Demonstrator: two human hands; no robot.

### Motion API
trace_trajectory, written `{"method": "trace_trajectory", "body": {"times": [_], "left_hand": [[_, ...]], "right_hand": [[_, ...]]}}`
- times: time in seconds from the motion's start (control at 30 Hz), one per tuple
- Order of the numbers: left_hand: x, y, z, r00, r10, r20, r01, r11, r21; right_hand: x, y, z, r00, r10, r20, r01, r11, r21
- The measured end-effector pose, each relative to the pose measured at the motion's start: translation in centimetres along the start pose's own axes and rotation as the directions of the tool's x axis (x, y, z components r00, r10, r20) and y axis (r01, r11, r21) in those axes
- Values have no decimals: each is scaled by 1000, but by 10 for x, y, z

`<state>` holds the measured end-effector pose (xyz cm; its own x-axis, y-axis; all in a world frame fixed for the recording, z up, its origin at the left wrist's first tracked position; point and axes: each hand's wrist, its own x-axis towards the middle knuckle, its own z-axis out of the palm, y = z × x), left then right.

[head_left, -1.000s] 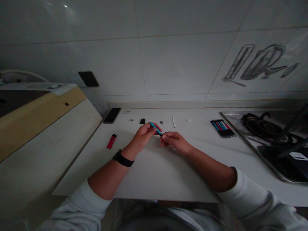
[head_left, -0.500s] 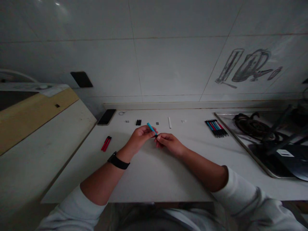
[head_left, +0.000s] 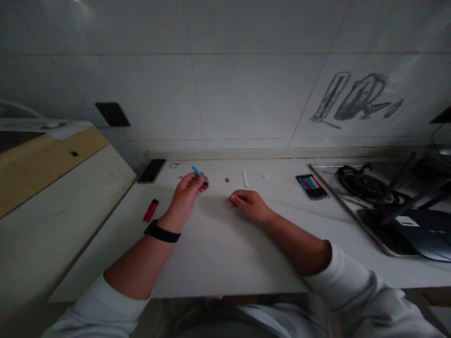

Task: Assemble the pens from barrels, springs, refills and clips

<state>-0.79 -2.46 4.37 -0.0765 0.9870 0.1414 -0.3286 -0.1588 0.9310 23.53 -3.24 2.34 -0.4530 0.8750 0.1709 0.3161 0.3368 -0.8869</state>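
Note:
My left hand pinches a blue pen barrel with a dark end between thumb and fingers, held tilted above the counter. The black wristband is on this arm. Behind that hand, small metallic bits are partly covered. My right hand rests low over the counter, apart from the pen barrel, fingers curled together; whatever they may hold is hidden. Beyond it lie small dark pieces, a white stick and tiny clear or white bits.
Two red pen parts lie left, near a phone and a thin ring. A row of several pens with black, blue and red barrels lies right, beside a gas stove. A tiled wall bounds the back.
My hands have come apart. The left has moved left with the blue pen barrel and now covers the small black pieces there. My right hand stays nearly in place, fingers curled.

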Motion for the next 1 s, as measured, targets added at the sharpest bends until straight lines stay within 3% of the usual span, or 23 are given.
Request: {"method": "trace_trajectory", "body": {"times": [0.1, 0.27, 0.47, 0.57, 0.63, 0.73, 0.87, 0.93, 1.0], "left_hand": [[2, -2, -3, 1000, 17, -15, -17, 1000, 26], [7, -3, -9, 994, 78, -81, -76, 997, 29], [8, -1, -13, 996, 71, -56, -68, 996, 59], [5, -5, -9, 999, 38, 39, -44, 986, 162], [4, -9, -6, 992, 40, 122, -72, 962, 264], [2, -16, -3, 967, 87, 238, -181, 895, 407], [-2, -20, 0, 939, 122, 321, -288, 788, 544], [-5, -19, 0, 929, 130, 346, -321, 747, 583], [-6, -18, 0, 918, 142, 372, -356, 708, 610]], "right_hand": [[8, 5, -27, 975, 9, -224, 2, 999, 50], [15, 16, -74, 829, 16, -558, 57, 992, 114], [19, 39, -118, 628, 7, -778, 92, 992, 83], [18, 50, -127, 589, -3, -808, 84, 995, 57], [17, 53, -124, 611, -47, -790, 38, 999, -31], [13, 51, -107, 734, -199, -649, 0, 956, -293], [9, 36, -79, 878, -320, -356, 100, 850, -518], [9, 31, -74, 899, -344, -272, 139, 811, -568], [10, 32, -80, 878, -369, -304, 123, 788, -603]]}}
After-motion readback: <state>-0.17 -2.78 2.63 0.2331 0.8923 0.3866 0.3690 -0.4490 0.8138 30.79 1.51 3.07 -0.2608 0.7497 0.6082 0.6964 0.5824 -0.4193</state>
